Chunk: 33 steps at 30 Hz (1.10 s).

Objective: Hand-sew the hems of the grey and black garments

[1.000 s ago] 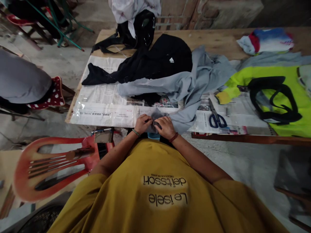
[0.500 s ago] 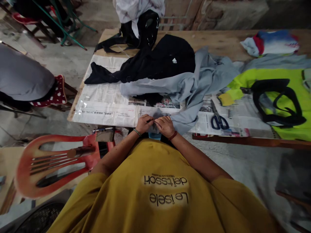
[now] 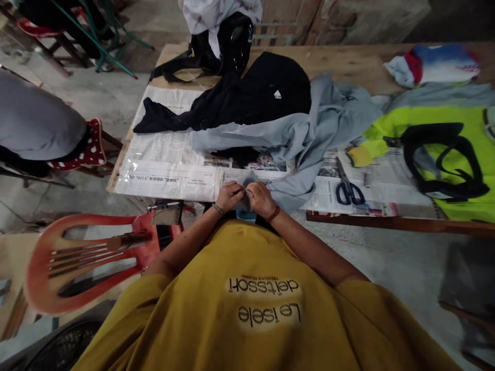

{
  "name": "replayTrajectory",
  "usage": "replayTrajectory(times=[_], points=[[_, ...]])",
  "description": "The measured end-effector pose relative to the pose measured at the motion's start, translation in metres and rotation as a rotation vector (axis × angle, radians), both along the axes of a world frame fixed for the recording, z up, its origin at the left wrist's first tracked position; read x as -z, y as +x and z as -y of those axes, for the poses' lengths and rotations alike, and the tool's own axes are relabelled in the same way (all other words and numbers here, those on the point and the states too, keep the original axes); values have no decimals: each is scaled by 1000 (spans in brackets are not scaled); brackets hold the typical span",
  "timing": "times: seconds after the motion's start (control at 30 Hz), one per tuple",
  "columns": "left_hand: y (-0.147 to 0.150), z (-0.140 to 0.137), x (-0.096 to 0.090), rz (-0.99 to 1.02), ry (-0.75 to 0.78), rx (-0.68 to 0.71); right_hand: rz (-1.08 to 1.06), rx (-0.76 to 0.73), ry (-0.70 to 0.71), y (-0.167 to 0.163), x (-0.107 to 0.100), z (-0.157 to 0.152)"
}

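Observation:
At the table's front edge, my left hand [image 3: 230, 196] is closed in a pinch on the edge of a grey garment [image 3: 294, 136]. My right hand [image 3: 262, 199] is closed on the same cloth just beside it, the fingertips of both hands nearly meeting. Anything small between the fingertips is too fine to make out. The garment runs from my hands back to the right in loose folds. Against its far side lies a black garment [image 3: 255, 95] with a white logo. Dark-handled scissors [image 3: 349, 191] rest to the right of my right hand.
Newspaper [image 3: 166, 178] under clear plastic covers part of the wooden table [image 3: 340, 59]. To the right lie a neon yellow garment [image 3: 472, 170] and a black strap [image 3: 433, 131]. A black bag [image 3: 232, 44] stands at the back. A red plastic chair [image 3: 42, 263] is at left, near a seated person [image 3: 38, 113].
My right hand's fingers have curled and lifted slightly at the cloth edge. My left hand stays nearly in place. The camera view has shifted a little.

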<state>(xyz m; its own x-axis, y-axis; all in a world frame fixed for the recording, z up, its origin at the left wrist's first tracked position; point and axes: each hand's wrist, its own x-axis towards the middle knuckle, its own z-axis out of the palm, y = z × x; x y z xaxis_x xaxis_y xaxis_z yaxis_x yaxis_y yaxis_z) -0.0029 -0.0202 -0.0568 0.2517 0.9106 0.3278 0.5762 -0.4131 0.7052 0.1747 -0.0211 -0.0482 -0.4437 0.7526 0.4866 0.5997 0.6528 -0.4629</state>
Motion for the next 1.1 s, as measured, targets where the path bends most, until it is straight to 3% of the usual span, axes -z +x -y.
replayTrajectory(times=[0.33, 0.47, 0.63, 0.77, 0.9, 1.1], points=[[2, -1, -2, -50, -7, 2, -114, -17, -7, -4, -12, 4], [3, -1, -2, -60, 16, 16, -162, 24, -118, -5, -16, 5], [4, 0, -3, -66, 19, 12, -296, 162, -362, -4, -23, 4], [4, 2, -2, -37, 12, 1, -362, 172, -478, -4, -23, 3], [4, 2, -1, -16, 13, -6, -359, 144, -487, -3, -15, 2], [4, 1, -1, -8, 1, -10, -274, 77, -383, 0, -7, 2]])
